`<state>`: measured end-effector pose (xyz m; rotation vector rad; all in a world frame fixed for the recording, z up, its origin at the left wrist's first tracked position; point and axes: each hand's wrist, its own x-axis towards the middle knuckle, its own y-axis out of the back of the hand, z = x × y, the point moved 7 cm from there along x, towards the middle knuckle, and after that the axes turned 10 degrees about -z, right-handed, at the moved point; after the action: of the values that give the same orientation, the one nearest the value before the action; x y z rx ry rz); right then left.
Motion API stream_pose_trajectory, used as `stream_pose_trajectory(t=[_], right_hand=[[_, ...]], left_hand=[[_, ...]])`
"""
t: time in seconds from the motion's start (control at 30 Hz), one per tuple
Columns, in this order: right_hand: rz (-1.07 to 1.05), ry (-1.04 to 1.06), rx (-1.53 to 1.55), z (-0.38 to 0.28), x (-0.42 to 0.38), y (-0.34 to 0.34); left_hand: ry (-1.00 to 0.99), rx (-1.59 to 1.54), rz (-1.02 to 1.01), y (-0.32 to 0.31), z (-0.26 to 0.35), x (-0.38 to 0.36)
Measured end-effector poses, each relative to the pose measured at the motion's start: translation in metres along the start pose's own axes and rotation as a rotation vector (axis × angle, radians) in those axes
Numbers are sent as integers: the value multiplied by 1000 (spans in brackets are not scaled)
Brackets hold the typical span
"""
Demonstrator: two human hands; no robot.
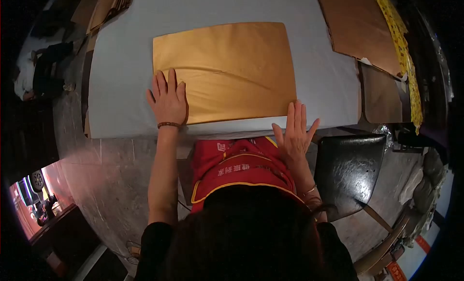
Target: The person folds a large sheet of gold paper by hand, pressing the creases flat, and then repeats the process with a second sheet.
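Note:
A gold rectangular sheet (pixel 232 63), wrinkled across its middle, lies flat on the grey-covered table (pixel 121 97). My left hand (pixel 169 101) rests on its left side near the lower corner, palm down with fingers spread, a beaded bracelet at the wrist. At the sheet's lower right corner is my right hand (pixel 294 131), its fingers stretched forward and fingertips right at the corner. Neither hand grasps anything. A white strip (pixel 241 125) shows between the sheet's lower edge and the table's front edge.
Brown cardboard (pixel 362 29) lies at the table's right, beside a yellow patterned strip (pixel 396 34). More folded cardboard (pixel 108 10) sits at the back left. A black chair (pixel 350 172) stands close to my right arm. Another person (pixel 43 70) is off to the left.

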<state>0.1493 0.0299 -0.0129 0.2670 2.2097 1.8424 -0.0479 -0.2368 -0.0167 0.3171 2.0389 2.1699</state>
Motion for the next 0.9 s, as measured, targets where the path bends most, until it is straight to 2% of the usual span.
stream_pose_trajectory(t=[0.27, 0.33, 0.43, 0.53, 0.63, 0.73, 0.77, 0.83, 0.9], right_hand=[[18, -43, -84, -10, 10, 21], [95, 78, 33, -43, 38, 36], [124, 459, 63, -124, 87, 31], [118, 603, 92, -170, 121, 6], [82, 563, 26, -156, 133, -5], [-29, 379, -31, -113, 131, 9], [-29, 388, -31, -99, 127, 7], [28, 188, -61, -66, 124, 8], [3, 157, -55, -63, 122, 7]], left_hand=[[-5, 28, -11, -1, -2, 0], [-4, 24, -7, -1, -2, -1], [-17, -1, 10, 1, -1, -2], [0, -2, 2, 5, 1, -2], [-4, 6, 21, 9, 2, -4], [-1, -16, 28, 9, 2, -4], [-1, -18, 30, 10, 2, -4], [5, -17, 47, 14, 1, -4], [18, -31, -6, 14, 2, -4]])
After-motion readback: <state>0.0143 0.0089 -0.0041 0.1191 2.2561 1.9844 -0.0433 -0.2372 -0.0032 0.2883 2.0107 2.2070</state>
